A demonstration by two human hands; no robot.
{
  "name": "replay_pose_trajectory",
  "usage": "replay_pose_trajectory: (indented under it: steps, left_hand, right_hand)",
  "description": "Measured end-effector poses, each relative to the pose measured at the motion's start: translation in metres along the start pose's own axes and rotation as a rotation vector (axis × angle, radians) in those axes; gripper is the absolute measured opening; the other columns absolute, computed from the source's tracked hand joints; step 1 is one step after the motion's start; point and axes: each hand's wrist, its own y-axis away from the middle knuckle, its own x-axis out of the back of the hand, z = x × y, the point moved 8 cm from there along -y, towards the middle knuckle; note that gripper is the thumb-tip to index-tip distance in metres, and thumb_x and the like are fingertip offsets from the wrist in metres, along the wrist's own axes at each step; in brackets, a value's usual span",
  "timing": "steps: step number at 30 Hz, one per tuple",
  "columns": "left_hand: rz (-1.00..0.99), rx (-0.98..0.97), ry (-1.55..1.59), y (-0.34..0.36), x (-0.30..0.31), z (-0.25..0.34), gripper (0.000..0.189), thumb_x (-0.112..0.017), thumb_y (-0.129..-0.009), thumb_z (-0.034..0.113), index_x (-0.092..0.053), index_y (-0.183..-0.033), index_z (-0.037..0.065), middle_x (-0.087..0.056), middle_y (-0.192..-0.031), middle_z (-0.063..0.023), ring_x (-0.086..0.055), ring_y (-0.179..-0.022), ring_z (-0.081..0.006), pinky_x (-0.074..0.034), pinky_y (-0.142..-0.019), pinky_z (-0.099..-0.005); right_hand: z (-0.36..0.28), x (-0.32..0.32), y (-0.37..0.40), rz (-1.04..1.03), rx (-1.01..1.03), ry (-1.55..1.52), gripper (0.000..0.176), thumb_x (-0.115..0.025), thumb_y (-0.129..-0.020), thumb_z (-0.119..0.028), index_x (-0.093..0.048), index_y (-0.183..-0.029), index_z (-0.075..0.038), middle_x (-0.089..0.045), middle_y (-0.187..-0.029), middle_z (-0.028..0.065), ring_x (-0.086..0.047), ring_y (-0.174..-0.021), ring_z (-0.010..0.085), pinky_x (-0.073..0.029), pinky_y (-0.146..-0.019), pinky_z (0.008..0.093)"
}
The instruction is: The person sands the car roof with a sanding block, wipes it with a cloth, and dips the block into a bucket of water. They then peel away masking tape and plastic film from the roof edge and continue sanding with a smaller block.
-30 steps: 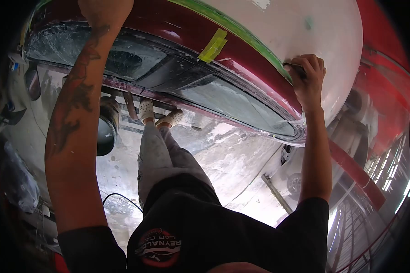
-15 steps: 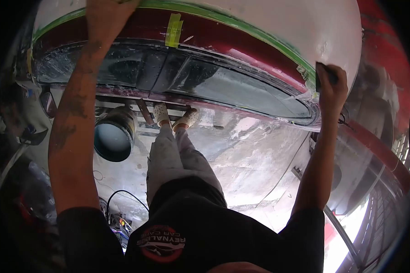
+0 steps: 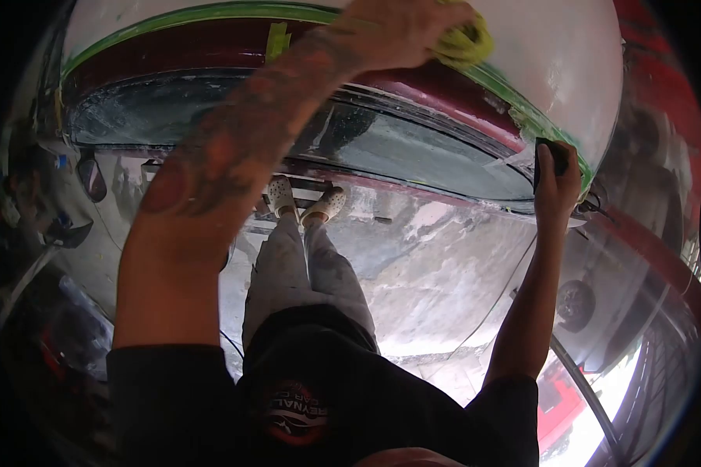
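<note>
In the one view, looking down from the head, the person's left hand (image 3: 401, 35) is closed round a bunched, soft yellow cloth (image 3: 466, 39), which sits over the curved green masking-tape strip (image 3: 514, 95) at the roof's border; I can't tell how hard it presses. It looks gathered into a wad so that it fills the palm. The right hand (image 3: 562, 183) grips a small dark block (image 3: 559, 158), thumb on one side and fingers on the other, beside the strip's far right end; that pinch probably keeps the flat side free to follow the curve, though whether it touches the bodywork is hidden from me. The tape seems laid there to part the matte, pale rounded car roof (image 3: 553, 70) from the glossy dark red band (image 3: 187, 47) under it. A short yellow-green tape piece (image 3: 277, 40) crosses that band, perhaps as a tab or a mark. Lower down, a long dark side window (image 3: 436, 152) shows smooth glass with a whitish, dusty film. Pale perforated clogs (image 3: 325, 204) stand close to the car, presumably for reach, and the grey floor (image 3: 428, 233) is patchy and stained.
</note>
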Motion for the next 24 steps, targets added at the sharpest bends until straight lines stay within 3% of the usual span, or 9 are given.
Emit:
replay_pose_trajectory:
  steps: [3, 5, 7, 9, 11, 12, 20, 22, 24]
  left_hand:
    - [0.161, 0.243, -0.213, 0.063, 0.086, -0.085, 0.056, -0.089, -0.07, 0.01, -0.063, -0.118, 0.004, -0.063, -0.11, -0.0164, -0.062, -0.105, -0.035, -0.05, -0.094, -0.0449]
    - [0.283, 0.599, -0.012, 0.111, 0.136, -0.14, 0.055, -0.087, -0.081, 0.012, -0.057, -0.126, 0.002, -0.067, -0.113, -0.0109, -0.064, -0.106, -0.0225, -0.052, -0.093, -0.034]
    - [0.416, 0.652, -0.385, 0.174, 0.18, -0.202, 0.041, -0.08, -0.086, 0.025, -0.069, -0.122, 0.008, -0.07, -0.112, -0.0123, -0.069, -0.104, -0.0277, -0.052, -0.092, -0.0409]
    - [0.434, 0.641, -0.307, 0.193, 0.188, -0.221, 0.044, -0.08, -0.087, 0.028, -0.069, -0.122, 0.004, -0.072, -0.112, -0.0138, -0.07, -0.103, -0.0276, -0.053, -0.091, -0.0398]
    - [0.446, 0.633, -0.233, 0.196, 0.188, -0.227, 0.047, -0.08, -0.089, 0.032, -0.068, -0.122, 0.0, -0.074, -0.112, -0.0154, -0.071, -0.101, -0.0276, -0.053, -0.09, -0.0387]
    - [0.455, 0.629, -0.217, 0.196, 0.188, -0.228, 0.046, -0.08, -0.089, 0.031, -0.069, -0.12, -0.001, -0.075, -0.109, -0.0145, -0.072, -0.099, -0.0267, -0.053, -0.089, -0.0378]
    - [0.393, 0.577, -0.225, 0.183, 0.178, -0.213, 0.027, -0.077, -0.088, 0.021, -0.075, -0.11, 0.007, -0.075, -0.102, -0.0081, -0.072, -0.094, -0.0258, -0.054, -0.085, -0.0372]
    - [0.58, 0.557, -0.428, 0.177, 0.18, -0.193, 0.055, -0.085, -0.083, 0.011, -0.056, -0.129, 0.002, -0.068, -0.116, -0.0116, -0.065, -0.108, -0.0223, -0.051, -0.095, -0.0345]
    - [0.561, 0.638, -0.313, 0.174, 0.181, -0.186, 0.056, -0.084, -0.084, 0.011, -0.055, -0.131, 0.002, -0.068, -0.117, -0.0116, -0.065, -0.109, -0.0224, -0.051, -0.095, -0.0345]
  right_hand:
    - [-0.04, -0.027, -0.025, -0.075, 0.078, 0.057, 0.024, -0.072, -0.096, -0.021, -0.065, -0.111, -0.003, -0.074, -0.091, 0.0132, -0.07, -0.082, 0.0188, -0.054, -0.078, 0.0316]
    - [-0.066, -0.056, -0.044, -0.175, 0.116, 0.063, 0.024, -0.073, -0.095, -0.025, -0.067, -0.108, -0.006, -0.076, -0.092, 0.0129, -0.075, -0.085, 0.0268, -0.056, -0.077, 0.0359]
    - [-0.088, -0.085, -0.059, -0.243, 0.197, 0.097, 0.023, -0.072, -0.094, -0.03, -0.07, -0.107, -0.011, -0.076, -0.094, 0.0101, -0.074, -0.086, 0.0312, -0.056, -0.078, 0.039]
    - [-0.103, -0.105, -0.075, -0.285, 0.204, 0.139, 0.024, -0.072, -0.093, -0.032, -0.072, -0.107, -0.012, -0.076, -0.095, 0.0091, -0.074, -0.087, 0.0322, -0.056, -0.078, 0.04]
    - [-0.126, -0.121, -0.081, -0.317, 0.435, 0.174, 0.023, -0.071, -0.094, -0.028, -0.072, -0.11, -0.012, -0.076, -0.094, 0.0092, -0.073, -0.09, 0.027, -0.055, -0.079, 0.0369]
    - [-0.13, -0.124, -0.086, -0.414, 0.223, -0.006, 0.008, -0.075, -0.085, -0.017, -0.069, -0.089, -0.013, -0.064, -0.096, 0.0078, -0.059, -0.097, 0.033, -0.044, -0.088, 0.0457]
    - [-0.157, -0.145, -0.099, -0.328, 0.53, 0.307, 0.017, -0.08, -0.082, -0.021, -0.071, -0.096, -0.017, -0.059, -0.101, 0.0088, -0.054, -0.103, 0.0318, -0.041, -0.092, 0.0444]
    - [-0.186, -0.172, -0.1, -0.357, 0.605, 0.261, 0.018, -0.081, -0.082, -0.022, -0.072, -0.097, -0.019, -0.059, -0.102, 0.009, -0.053, -0.104, 0.0317, -0.04, -0.092, 0.045]
    - [-0.219, -0.188, -0.096, -0.362, 0.694, 0.187, 0.017, -0.081, -0.082, -0.024, -0.072, -0.097, -0.02, -0.059, -0.103, 0.0092, -0.053, -0.103, 0.0319, -0.04, -0.091, 0.0447]
